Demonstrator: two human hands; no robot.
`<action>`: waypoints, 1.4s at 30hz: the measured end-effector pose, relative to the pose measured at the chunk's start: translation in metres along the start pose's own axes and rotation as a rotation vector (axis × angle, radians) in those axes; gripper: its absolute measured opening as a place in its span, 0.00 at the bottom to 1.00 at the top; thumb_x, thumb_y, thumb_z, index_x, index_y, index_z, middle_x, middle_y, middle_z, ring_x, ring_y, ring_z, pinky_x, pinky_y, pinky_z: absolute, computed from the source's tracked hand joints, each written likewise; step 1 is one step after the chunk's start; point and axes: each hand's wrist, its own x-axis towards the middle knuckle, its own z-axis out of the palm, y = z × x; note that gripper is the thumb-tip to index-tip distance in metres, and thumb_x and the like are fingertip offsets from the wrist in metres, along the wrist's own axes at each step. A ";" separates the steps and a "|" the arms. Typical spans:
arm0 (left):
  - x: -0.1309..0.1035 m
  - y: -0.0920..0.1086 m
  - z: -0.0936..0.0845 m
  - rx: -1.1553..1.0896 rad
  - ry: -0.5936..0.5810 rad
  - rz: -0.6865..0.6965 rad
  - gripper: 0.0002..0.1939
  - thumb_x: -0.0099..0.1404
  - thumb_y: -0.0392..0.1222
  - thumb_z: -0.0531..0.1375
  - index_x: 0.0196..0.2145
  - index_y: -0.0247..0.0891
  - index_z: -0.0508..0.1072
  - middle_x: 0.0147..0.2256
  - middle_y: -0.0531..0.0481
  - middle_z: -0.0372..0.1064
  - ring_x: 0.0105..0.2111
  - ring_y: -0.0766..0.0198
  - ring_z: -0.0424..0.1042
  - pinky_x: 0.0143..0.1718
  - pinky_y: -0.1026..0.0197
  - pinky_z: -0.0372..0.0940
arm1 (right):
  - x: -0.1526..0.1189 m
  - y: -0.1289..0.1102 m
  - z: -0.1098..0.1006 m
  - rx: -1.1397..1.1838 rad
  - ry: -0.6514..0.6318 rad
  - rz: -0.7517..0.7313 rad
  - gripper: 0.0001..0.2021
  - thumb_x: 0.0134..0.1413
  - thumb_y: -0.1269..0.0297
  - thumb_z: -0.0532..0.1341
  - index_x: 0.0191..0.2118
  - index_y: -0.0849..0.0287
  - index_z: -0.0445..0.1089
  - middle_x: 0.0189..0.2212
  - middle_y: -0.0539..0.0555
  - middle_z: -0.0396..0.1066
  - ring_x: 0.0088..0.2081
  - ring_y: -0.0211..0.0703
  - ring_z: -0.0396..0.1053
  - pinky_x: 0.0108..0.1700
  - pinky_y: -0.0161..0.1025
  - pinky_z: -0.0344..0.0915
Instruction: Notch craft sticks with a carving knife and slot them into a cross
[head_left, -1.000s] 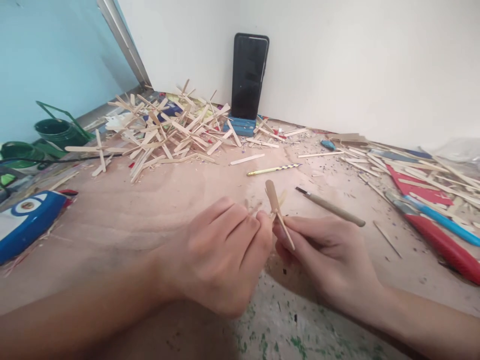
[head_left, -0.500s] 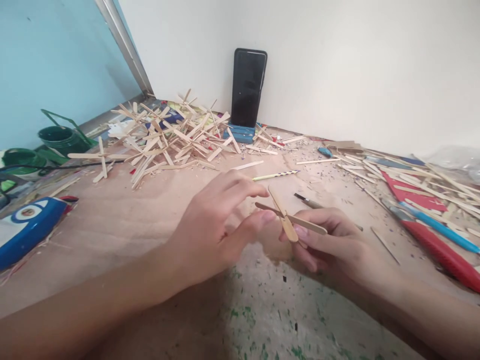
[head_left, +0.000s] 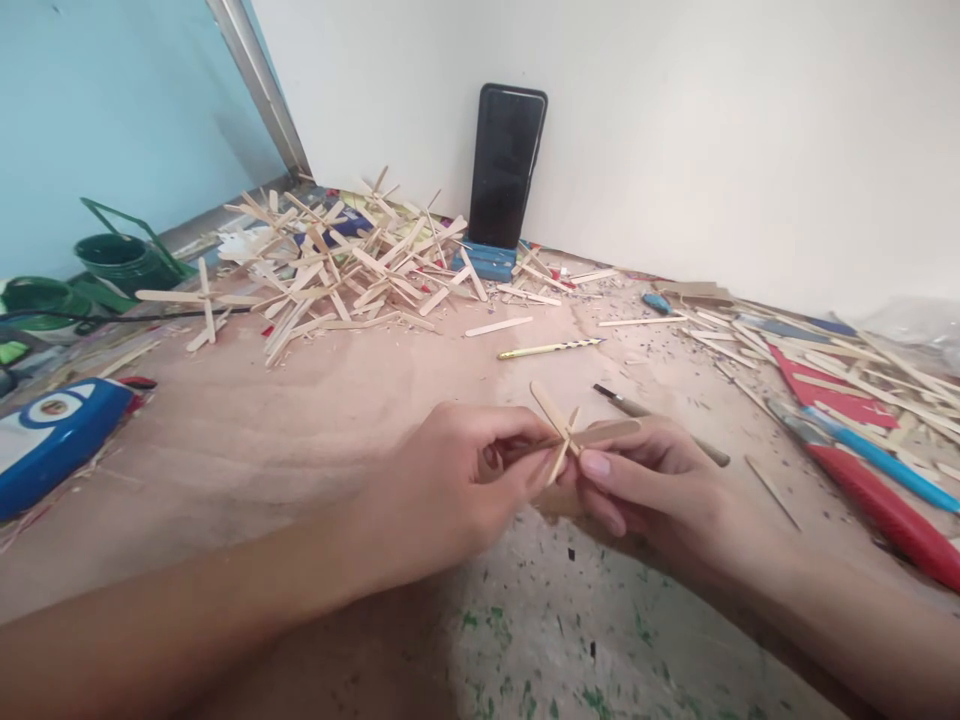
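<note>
Several flat wooden sticks joined in a star-like shape, a stick assembly [head_left: 553, 410], are held up above the table at the centre. My left hand [head_left: 465, 480] is closed on its left side, with thumb and fingers pinched together. From the right, my right hand [head_left: 652, 480] grips the assembly near its crossing, the thumb tip in front. A knife with a thin handle [head_left: 637, 410] lies just behind my right hand. Beyond both hands, a patterned yellow pencil [head_left: 551, 349] and a loose stick [head_left: 498, 327] rest on the table.
A heap of crossed sticks [head_left: 375, 265] spreads at the back left. A phone [head_left: 508, 165] stands in a blue holder [head_left: 487, 261]. Green buckets [head_left: 124, 262] and a blue glue gun [head_left: 67, 430] are left. Loose sticks and a red-handled tool [head_left: 885, 510] lie right.
My left hand has moved down and its fingers have closed on the stick assembly. The assembly has turned in my right hand. The view has shifted slightly.
</note>
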 end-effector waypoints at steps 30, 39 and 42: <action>0.006 -0.016 -0.010 0.146 0.136 0.203 0.17 0.65 0.48 0.76 0.45 0.39 0.79 0.46 0.49 0.77 0.48 0.59 0.77 0.52 0.57 0.72 | 0.001 -0.002 -0.010 -0.128 0.109 -0.111 0.16 0.69 0.53 0.68 0.35 0.61 0.81 0.18 0.46 0.66 0.19 0.31 0.52 0.21 0.33 0.44; 0.004 -0.022 -0.004 0.311 0.150 0.206 0.10 0.75 0.45 0.66 0.37 0.37 0.74 0.36 0.53 0.73 0.39 0.64 0.72 0.42 0.60 0.65 | 0.000 0.003 -0.003 -0.084 0.107 -0.130 0.21 0.72 0.56 0.66 0.26 0.60 0.77 0.17 0.46 0.62 0.19 0.30 0.53 0.20 0.31 0.47; 0.003 -0.018 -0.003 0.286 -0.013 0.198 0.17 0.81 0.42 0.57 0.32 0.37 0.76 0.28 0.57 0.70 0.29 0.68 0.68 0.35 0.62 0.62 | 0.000 0.004 -0.001 -0.071 0.103 -0.124 0.21 0.72 0.55 0.67 0.27 0.60 0.77 0.17 0.45 0.61 0.19 0.29 0.52 0.19 0.30 0.46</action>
